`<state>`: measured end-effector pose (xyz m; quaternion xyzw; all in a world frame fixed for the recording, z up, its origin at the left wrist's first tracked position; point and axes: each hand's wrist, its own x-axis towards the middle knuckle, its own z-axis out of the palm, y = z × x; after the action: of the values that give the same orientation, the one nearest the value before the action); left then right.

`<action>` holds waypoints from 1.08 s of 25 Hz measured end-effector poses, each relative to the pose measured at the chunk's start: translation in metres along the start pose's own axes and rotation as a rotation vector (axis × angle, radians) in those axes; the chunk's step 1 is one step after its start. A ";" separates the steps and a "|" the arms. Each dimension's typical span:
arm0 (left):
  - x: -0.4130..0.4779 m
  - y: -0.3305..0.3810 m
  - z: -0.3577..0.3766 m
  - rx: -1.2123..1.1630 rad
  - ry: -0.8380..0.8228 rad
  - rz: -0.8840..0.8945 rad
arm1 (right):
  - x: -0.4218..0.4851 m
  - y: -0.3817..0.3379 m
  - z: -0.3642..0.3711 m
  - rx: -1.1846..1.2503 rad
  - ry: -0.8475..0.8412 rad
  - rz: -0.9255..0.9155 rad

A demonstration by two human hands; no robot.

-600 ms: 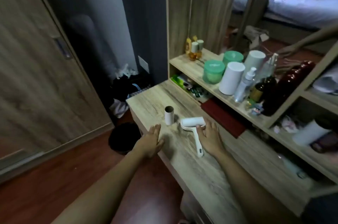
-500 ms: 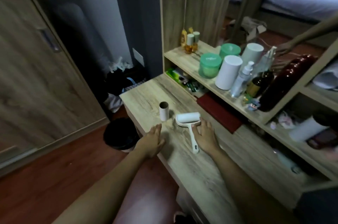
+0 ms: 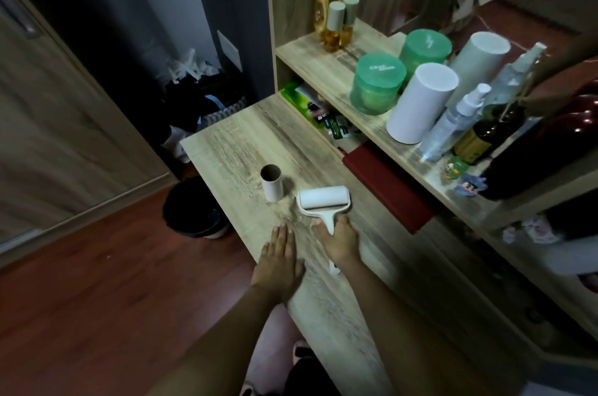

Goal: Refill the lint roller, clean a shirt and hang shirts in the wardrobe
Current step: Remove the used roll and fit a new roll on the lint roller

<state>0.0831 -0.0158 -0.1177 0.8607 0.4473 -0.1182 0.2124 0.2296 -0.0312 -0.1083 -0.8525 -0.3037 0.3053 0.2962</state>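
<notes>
Lint roller, white plastic with white paper drum (image 3: 323,201), lies flat on pale wood-grain worktop (image 3: 246,143), drum away from person, handle's long axis running back toward person. Right hand (image 3: 339,245) nearer: lies over handle, thumb left of it, fingers right; whether curled round it, cannot tell. Left hand (image 3: 280,254) flat on worktop just left of handle, fingers straight, together. Empty brown cardboard tube (image 3: 271,183) upright just left of drum. Half second ago right hand lay beside handle; now covers it. Roller, tube unmoved.
</notes>
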 end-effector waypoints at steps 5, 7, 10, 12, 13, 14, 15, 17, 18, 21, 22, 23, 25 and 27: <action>0.000 -0.002 -0.005 0.004 -0.035 0.004 | -0.002 -0.006 -0.007 -0.061 -0.016 -0.019; 0.000 0.000 -0.013 -0.080 -0.062 0.009 | -0.009 -0.011 -0.015 -0.037 -0.012 -0.053; -0.013 0.005 -0.047 -0.496 0.090 -0.019 | -0.038 -0.020 -0.042 0.089 0.009 -0.175; -0.023 0.010 -0.070 -0.713 0.263 -0.098 | -0.064 -0.026 -0.063 0.136 0.036 -0.262; -0.028 0.012 -0.078 -0.828 0.308 -0.130 | -0.079 -0.028 -0.072 0.151 0.060 -0.309; -0.035 0.017 -0.087 -0.982 0.325 -0.139 | -0.092 -0.029 -0.077 0.159 0.094 -0.351; -0.042 0.023 -0.093 -1.171 0.321 -0.117 | -0.105 -0.028 -0.081 0.158 0.123 -0.385; -0.058 0.039 -0.105 -1.416 0.271 -0.042 | -0.127 -0.026 -0.082 0.150 0.139 -0.421; -0.066 0.046 -0.108 -1.426 0.270 -0.010 | -0.135 -0.026 -0.081 0.166 0.127 -0.428; -0.083 0.058 -0.113 -1.482 0.322 0.031 | -0.149 -0.024 -0.080 0.245 0.056 -0.413; -0.087 0.059 -0.114 -1.511 0.338 0.034 | -0.151 -0.022 -0.082 0.271 0.019 -0.411; -0.090 0.058 -0.116 -1.530 0.341 0.032 | -0.153 -0.021 -0.085 0.294 -0.037 -0.399; -0.095 0.056 -0.118 -1.536 0.332 0.029 | -0.152 -0.020 -0.095 0.340 -0.178 -0.331; -0.100 0.055 -0.120 -1.535 0.303 0.026 | -0.150 -0.022 -0.110 0.395 -0.265 -0.237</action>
<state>0.0730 -0.0594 0.0413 0.4847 0.4180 0.3455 0.6863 0.2047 -0.1571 0.0278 -0.6892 -0.3723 0.4308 0.4482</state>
